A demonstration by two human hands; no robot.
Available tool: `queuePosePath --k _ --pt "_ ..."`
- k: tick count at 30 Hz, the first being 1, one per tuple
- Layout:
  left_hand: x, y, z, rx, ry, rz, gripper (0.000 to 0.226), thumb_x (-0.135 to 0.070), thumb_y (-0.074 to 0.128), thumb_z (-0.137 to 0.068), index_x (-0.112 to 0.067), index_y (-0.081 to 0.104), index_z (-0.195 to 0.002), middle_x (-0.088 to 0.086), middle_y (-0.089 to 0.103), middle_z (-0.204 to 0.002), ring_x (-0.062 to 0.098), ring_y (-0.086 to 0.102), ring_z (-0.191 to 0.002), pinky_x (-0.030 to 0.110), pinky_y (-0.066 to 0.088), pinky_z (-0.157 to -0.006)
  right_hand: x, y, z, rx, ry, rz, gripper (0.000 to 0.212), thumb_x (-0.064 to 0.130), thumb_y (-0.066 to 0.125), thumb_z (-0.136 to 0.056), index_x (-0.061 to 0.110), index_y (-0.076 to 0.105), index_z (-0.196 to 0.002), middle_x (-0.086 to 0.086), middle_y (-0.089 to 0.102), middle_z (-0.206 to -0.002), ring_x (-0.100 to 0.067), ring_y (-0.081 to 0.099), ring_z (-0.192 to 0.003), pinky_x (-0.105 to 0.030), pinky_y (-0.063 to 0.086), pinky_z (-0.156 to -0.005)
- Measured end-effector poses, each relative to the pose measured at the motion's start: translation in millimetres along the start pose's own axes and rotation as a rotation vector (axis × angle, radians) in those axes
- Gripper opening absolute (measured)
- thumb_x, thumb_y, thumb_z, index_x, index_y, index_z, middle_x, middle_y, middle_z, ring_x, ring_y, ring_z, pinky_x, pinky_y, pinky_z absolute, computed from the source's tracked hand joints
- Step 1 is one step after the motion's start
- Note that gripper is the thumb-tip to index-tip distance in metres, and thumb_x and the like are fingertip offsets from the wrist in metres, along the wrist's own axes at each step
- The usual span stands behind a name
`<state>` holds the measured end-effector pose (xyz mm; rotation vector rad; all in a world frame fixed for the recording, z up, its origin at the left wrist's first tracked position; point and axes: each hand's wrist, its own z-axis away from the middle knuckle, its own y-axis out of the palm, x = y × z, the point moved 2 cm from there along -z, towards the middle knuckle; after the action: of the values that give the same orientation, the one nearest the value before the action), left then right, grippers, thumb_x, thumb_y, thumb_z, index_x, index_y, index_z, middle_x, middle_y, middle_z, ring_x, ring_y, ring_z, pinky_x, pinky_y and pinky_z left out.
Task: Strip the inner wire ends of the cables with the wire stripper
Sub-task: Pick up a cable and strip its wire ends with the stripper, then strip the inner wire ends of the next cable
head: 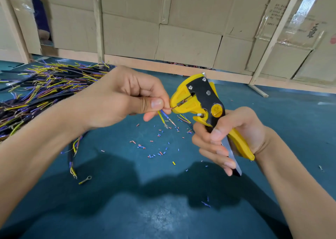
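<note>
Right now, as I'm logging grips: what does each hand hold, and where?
Left hand pinches the cable's wires near their ends; right hand grips the stripper by its handles.

left hand (127,95) pinches a red wire (168,108), its tip inside the yellow wire stripper (198,100) that the right hand (231,138) grips. insulation bits (156,147) scattered below both hands, cable pile (45,89) beyond the left.

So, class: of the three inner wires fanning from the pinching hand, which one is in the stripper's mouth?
The red wire: it runs sideways into the wire stripper, while the blue and yellow ones hang free below.
</note>
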<state>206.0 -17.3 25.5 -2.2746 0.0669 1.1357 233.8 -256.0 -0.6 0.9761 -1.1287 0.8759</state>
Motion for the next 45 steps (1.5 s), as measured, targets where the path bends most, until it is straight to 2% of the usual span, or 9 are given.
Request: queuePosePath --k 3,9,16,25,31,35,38,41,45 --pt "1 -5 5 0.104 -0.009 0.091 0.013 -0.028 0.066 -0.085 -0.027 0.079 -0.087 0.012 0.055 -0.059 0.029 0.040 -0.056 0.053 0.028 -0.051 2 0 2 0.046 0.008 0.010 0.016 0.003 0.051 -0.073 0.004 0.038 -0.064 -0.013 0.042 -0.055 -0.024 0.051 -0.040 -0.038 0.052 -0.041" --pt "8 -12 7 -0.001 -0.050 0.084 0.015 -0.034 0.068 -0.089 -0.027 0.078 -0.097 0.003 0.054 -0.064 0.012 0.041 -0.058 0.022 0.028 -0.048 17 -22 35 -0.014 -0.251 -0.130 0.016 0.009 0.062 -0.079 0.008 0.048 -0.070 -0.013 0.043 -0.060 -0.031 0.042 -0.043 -0.045 0.054 -0.051" --pt "24 26 -13 0.025 -0.163 -0.304 0.015 -0.031 0.061 -0.096 -0.027 0.075 -0.098 -0.007 0.068 -0.071 0.004 0.056 -0.064 0.013 0.039 -0.060 6 -53 30 -0.654 -0.346 -0.085 0.013 0.018 0.060 -0.087 0.009 0.059 -0.076 -0.010 0.057 -0.072 -0.031 0.062 -0.062 -0.052 0.058 -0.067" --pt "40 79 -81 0.302 0.273 -0.885 0.040 0.010 0.052 -0.090 -0.021 0.065 -0.110 -0.015 0.062 -0.095 0.017 0.049 -0.097 0.036 0.032 -0.093 -3 -83 41 -1.350 -0.369 -0.149 0.016 0.014 0.062 -0.092 0.009 0.060 -0.077 -0.006 0.064 -0.063 -0.032 0.073 -0.065 -0.051 0.064 -0.072" --pt "61 113 -77 0.450 0.435 -1.103 0.034 0.001 0.050 -0.093 -0.020 0.063 -0.115 -0.002 0.061 -0.110 0.024 0.053 -0.105 0.037 0.046 -0.086 -9 -87 42 -1.656 -0.295 0.040 0.008 0.014 0.063 -0.086 0.008 0.060 -0.081 -0.005 0.063 -0.063 -0.027 0.068 -0.052 -0.052 0.062 -0.070" --pt "60 114 -69 0.393 0.477 -1.096 0.031 0.003 0.052 -0.088 -0.011 0.071 -0.109 0.008 0.063 -0.105 0.031 0.057 -0.101 0.042 0.055 -0.060 -14 -85 36 -1.712 -0.250 0.192 0.009 0.017 0.062 -0.082 0.008 0.063 -0.085 -0.005 0.066 -0.068 -0.021 0.067 -0.048 -0.049 0.063 -0.070" --pt "53 119 -57 0.398 0.448 -1.194 0.047 -0.005 0.040 -0.091 -0.016 0.066 -0.128 0.004 0.064 -0.112 0.026 0.059 -0.104 0.025 0.048 -0.084 -18 -80 29 -1.705 -0.192 0.335 0.010 0.019 0.061 -0.082 0.009 0.061 -0.082 -0.009 0.066 -0.071 -0.021 0.069 -0.048 -0.038 0.059 -0.058" --pt "47 109 -41 0.374 0.374 -1.414 0.062 -0.013 0.039 -0.092 -0.021 0.037 -0.154 -0.003 0.051 -0.139 0.024 0.043 -0.132 0.041 0.024 -0.118 -20 -76 25 -1.709 -0.156 0.474 0.022 0.020 0.059 -0.082 -0.001 0.063 -0.086 -0.015 0.071 -0.078 -0.032 0.073 -0.065 -0.032 0.055 -0.049" --pt "29 32 -3 -0.049 0.188 -1.401 0.055 -0.014 0.049 -0.088 -0.019 0.054 -0.142 0.006 0.062 -0.124 0.036 0.056 -0.111 0.050 0.041 -0.099 -18 -66 20 -1.685 -0.129 0.650 0.023 0.022 0.056 -0.081 0.001 0.054 -0.071 -0.019 0.065 -0.068 -0.040 0.071 -0.076 -0.049 0.057 -0.061"
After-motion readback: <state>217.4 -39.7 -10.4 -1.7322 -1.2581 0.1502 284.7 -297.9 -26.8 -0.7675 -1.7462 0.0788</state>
